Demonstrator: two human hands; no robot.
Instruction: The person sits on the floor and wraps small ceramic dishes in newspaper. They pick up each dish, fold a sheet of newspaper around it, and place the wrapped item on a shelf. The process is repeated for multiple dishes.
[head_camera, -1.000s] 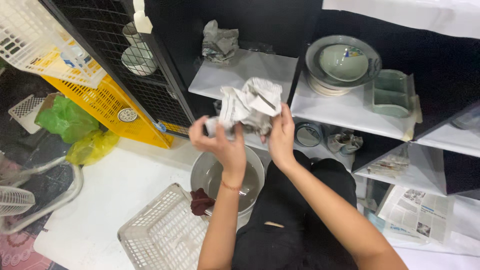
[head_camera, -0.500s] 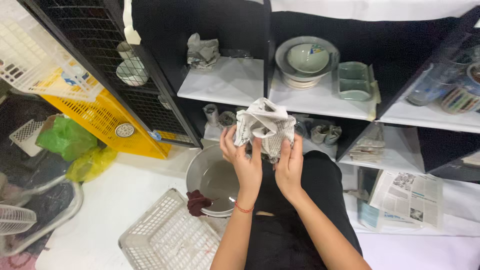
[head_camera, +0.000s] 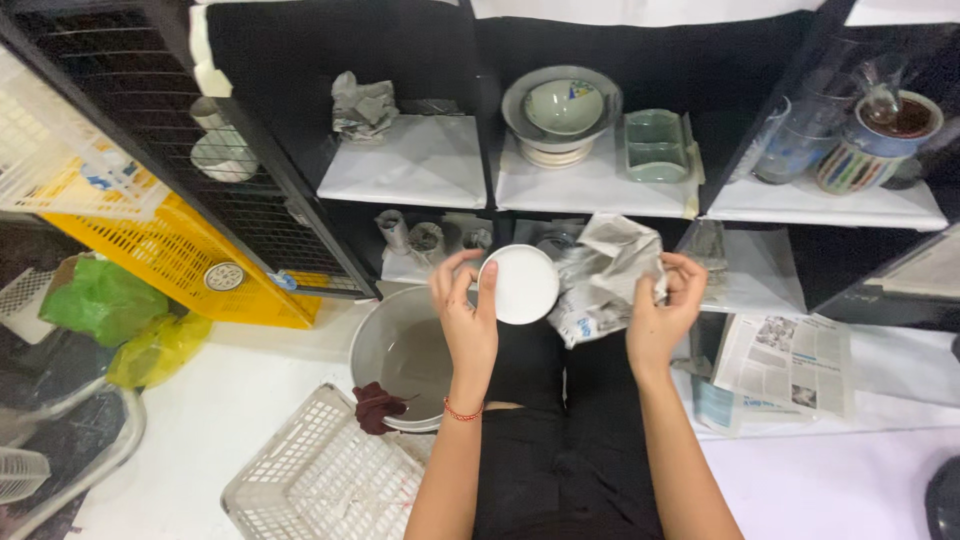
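My left hand (head_camera: 465, 322) holds a small round white dish (head_camera: 519, 284) by its rim, its flat white face turned up toward me. My right hand (head_camera: 660, 312) grips a crumpled sheet of newspaper (head_camera: 605, 274) just to the right of the dish; the paper hangs open and touches the dish's edge. Both hands are raised over my lap in black clothing, in front of a low black shelf unit. A red thread bracelet circles my left wrist.
A grey basin (head_camera: 400, 352) with a dark red cloth (head_camera: 378, 405) on its rim sits at my left, a white plastic basket (head_camera: 320, 480) in front of it. Shelves hold stacked bowls (head_camera: 560, 112), a green divided dish (head_camera: 655, 145), glassware (head_camera: 800, 140) and a patterned cup (head_camera: 872, 140). Newspapers (head_camera: 790, 365) lie at right, yellow crate (head_camera: 190, 255) at left.
The paper bundle held in both hands has come apart: the white dish is now bare in my left hand, and the paper is pulled off to the right in my right hand.
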